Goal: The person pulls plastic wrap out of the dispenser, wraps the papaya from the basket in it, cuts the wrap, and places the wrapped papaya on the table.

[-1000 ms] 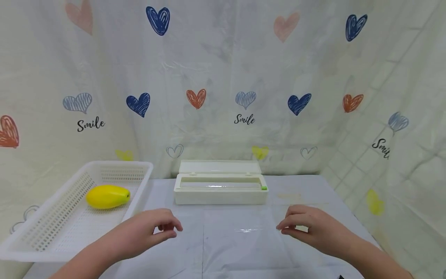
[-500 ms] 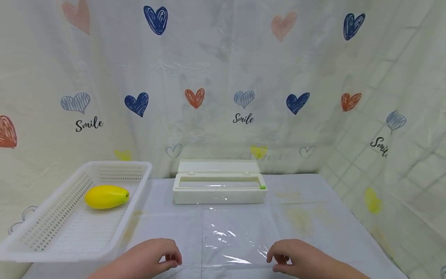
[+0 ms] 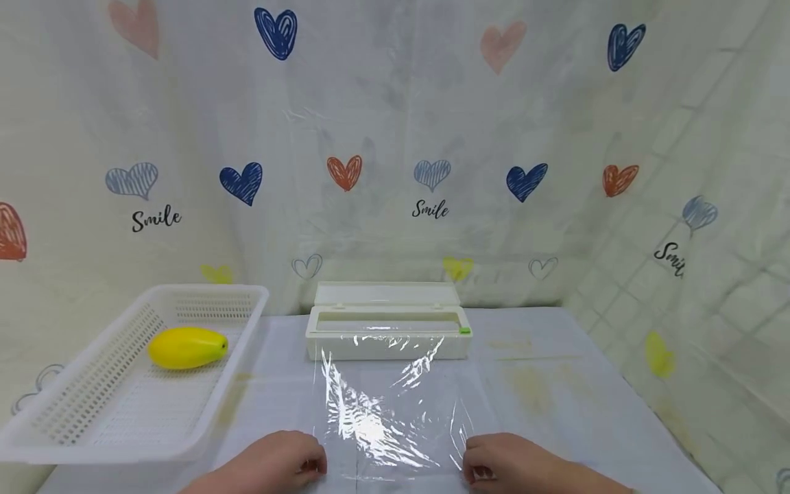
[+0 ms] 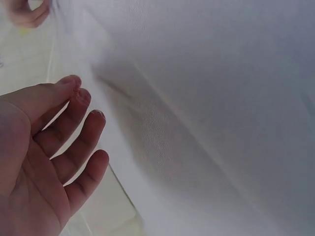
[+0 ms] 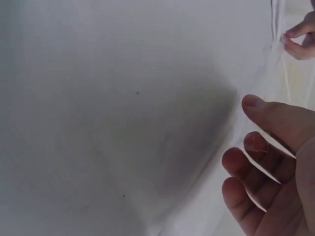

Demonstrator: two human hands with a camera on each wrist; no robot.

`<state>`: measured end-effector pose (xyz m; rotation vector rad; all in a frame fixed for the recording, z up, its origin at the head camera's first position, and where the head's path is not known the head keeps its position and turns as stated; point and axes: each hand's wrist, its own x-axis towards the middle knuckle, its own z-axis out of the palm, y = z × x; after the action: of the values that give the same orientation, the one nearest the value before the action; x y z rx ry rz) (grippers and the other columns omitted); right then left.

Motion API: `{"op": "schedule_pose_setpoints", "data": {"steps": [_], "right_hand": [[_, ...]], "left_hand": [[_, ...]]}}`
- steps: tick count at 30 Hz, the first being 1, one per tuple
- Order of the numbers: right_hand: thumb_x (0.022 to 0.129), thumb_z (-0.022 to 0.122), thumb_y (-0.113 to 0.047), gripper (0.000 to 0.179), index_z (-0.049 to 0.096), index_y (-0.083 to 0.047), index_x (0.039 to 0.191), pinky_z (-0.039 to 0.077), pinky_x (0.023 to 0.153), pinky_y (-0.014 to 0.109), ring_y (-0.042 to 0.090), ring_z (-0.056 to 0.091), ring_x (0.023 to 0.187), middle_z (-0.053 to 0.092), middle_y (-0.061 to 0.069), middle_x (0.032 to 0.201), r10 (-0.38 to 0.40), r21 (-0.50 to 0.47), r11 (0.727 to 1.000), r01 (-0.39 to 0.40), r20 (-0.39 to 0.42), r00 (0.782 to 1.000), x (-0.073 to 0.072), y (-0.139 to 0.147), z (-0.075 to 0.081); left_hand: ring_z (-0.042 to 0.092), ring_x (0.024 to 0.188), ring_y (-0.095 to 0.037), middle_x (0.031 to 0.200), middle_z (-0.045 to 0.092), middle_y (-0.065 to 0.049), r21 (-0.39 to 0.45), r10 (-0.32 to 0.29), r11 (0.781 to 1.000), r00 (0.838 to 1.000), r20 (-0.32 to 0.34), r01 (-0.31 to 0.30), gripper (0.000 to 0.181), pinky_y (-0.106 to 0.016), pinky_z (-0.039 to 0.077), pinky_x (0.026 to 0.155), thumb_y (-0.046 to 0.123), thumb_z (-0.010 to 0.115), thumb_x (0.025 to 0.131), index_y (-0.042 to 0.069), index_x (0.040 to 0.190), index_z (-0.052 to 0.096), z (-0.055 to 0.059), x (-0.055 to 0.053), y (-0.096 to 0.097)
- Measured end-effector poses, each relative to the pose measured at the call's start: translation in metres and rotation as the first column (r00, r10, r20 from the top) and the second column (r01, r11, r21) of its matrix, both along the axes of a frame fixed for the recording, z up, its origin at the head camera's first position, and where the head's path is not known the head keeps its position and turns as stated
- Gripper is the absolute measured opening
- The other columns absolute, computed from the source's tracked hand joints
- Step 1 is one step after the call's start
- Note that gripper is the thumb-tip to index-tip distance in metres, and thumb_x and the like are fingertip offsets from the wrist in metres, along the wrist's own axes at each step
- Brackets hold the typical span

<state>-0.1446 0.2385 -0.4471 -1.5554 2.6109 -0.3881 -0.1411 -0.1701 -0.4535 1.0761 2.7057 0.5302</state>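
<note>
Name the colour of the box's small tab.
The tab is green, clearest in the head view.

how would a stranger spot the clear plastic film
On the white tabletop, find the long, open white plastic box. From it, clear plastic film runs toward the left hand and right hand. Bright, crinkled glare sets it apart from the tabletop.

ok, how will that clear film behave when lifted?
Likely floppy: the clear film shows many creases in its glare. Probably light for its size, since it looks thin enough that the white table shows through. Might be slippery; its surface is glossy.
</note>
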Motion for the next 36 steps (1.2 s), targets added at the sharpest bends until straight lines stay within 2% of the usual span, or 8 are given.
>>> {"op": "schedule_pose_setpoints", "data": {"steps": [3, 7, 10, 14, 19, 24, 29, 36], "right_hand": [[0.084, 0.075, -0.015, 0.015, 0.064, -0.024, 0.081, 0.030, 0.059, 0.004, -0.009, 0.038, 0.066, 0.043, -0.021, 0.072, -0.016, 0.021, 1.000, 0.015, 0.027, 1.000, -0.001, -0.002, -0.003], [0.086, 0.074, -0.016, 0.013, 0.065, -0.025, 0.081, 0.037, 0.059, 0.009, -0.008, 0.041, 0.065, 0.044, -0.024, 0.072, -0.090, 0.050, 0.995, 0.083, 0.134, 0.987, 0.000, -0.003, -0.005], [0.089, 0.072, -0.021, 0.010, 0.066, -0.027, 0.083, 0.041, 0.060, 0.014, -0.007, 0.044, 0.066, 0.047, -0.025, 0.073, -0.166, 0.080, 0.985, 0.152, 0.223, 0.960, 0.001, -0.003, -0.003], [0.093, 0.068, -0.029, 0.005, 0.068, -0.029, 0.088, 0.043, 0.062, 0.017, -0.007, 0.047, 0.067, 0.050, -0.026, 0.075, -0.202, 0.086, 0.979, 0.186, 0.261, 0.944, 0.002, -0.002, 0.000], [0.096, 0.065, -0.033, 0.006, 0.068, -0.030, 0.093, 0.045, 0.064, 0.017, -0.008, 0.049, 0.069, 0.052, -0.026, 0.079, -0.212, 0.053, 0.977, 0.205, 0.285, 0.935, 0.001, -0.001, 0.003], [0.097, 0.065, -0.031, 0.004, 0.069, -0.030, 0.097, 0.045, 0.063, 0.015, -0.008, 0.049, 0.071, 0.054, -0.025, 0.083, -0.185, -0.030, 0.980, 0.196, 0.220, 0.958, -0.001, 0.003, 0.005], [0.098, 0.063, -0.034, 0.007, 0.068, -0.029, 0.099, 0.044, 0.062, 0.014, -0.008, 0.049, 0.069, 0.053, -0.027, 0.083, -0.166, -0.080, 0.979, 0.186, 0.207, 0.964, -0.002, 0.004, 0.008], [0.094, 0.069, -0.032, 0.010, 0.068, -0.025, 0.100, 0.044, 0.061, 0.014, -0.008, 0.050, 0.067, 0.053, -0.025, 0.081, -0.156, -0.142, 0.973, 0.182, 0.174, 0.972, -0.002, 0.003, 0.019]], "left_hand": [[0.047, 0.067, 0.004, 0.078, 0.053, 0.022, -0.017, -0.019, 1.000, 0.999, -0.027, 0.018, 0.008, -0.020, 0.046, 0.062, 0.018, 0.075, 0.086, 0.025, 0.081, 0.074, -0.004, -0.002, 0.000], [0.045, 0.067, 0.005, 0.079, 0.051, 0.022, -0.031, -0.035, 0.999, 0.999, -0.032, 0.034, 0.006, -0.019, 0.045, 0.063, 0.020, 0.076, 0.086, 0.025, 0.082, 0.077, -0.007, -0.002, -0.001], [0.045, 0.066, 0.003, 0.075, 0.053, 0.023, -0.032, -0.003, 0.999, 1.000, 0.010, 0.003, 0.007, -0.021, 0.045, 0.063, 0.020, 0.075, 0.086, 0.026, 0.082, 0.076, -0.007, -0.001, 0.000], [0.045, 0.065, 0.000, 0.071, 0.054, 0.022, -0.043, 0.061, 0.997, 0.995, 0.082, -0.057, 0.006, -0.024, 0.045, 0.063, 0.022, 0.072, 0.088, 0.027, 0.084, 0.073, -0.007, -0.002, 0.001], [0.045, 0.066, -0.001, 0.077, 0.052, 0.020, -0.067, 0.078, 0.995, 0.993, 0.091, -0.072, 0.005, -0.025, 0.046, 0.065, 0.027, 0.069, 0.090, 0.027, 0.086, 0.072, -0.003, -0.003, 0.002], [0.047, 0.069, 0.000, 0.082, 0.052, 0.020, -0.071, 0.103, 0.993, 0.989, 0.107, -0.095, 0.004, -0.026, 0.047, 0.066, 0.031, 0.069, 0.091, 0.029, 0.089, 0.072, 0.003, -0.002, -0.001], [0.052, 0.075, 0.001, 0.087, 0.054, 0.022, -0.011, 0.111, 0.994, 0.992, 0.051, -0.111, 0.007, -0.027, 0.049, 0.068, 0.034, 0.069, 0.092, 0.028, 0.094, 0.071, 0.010, 0.002, -0.010], [0.057, 0.085, -0.003, 0.095, 0.056, 0.025, 0.057, 0.160, 0.986, 0.985, -0.060, -0.157, 0.012, -0.028, 0.051, 0.073, 0.036, 0.067, 0.093, 0.027, 0.101, 0.070, 0.041, 0.006, -0.024]]}}
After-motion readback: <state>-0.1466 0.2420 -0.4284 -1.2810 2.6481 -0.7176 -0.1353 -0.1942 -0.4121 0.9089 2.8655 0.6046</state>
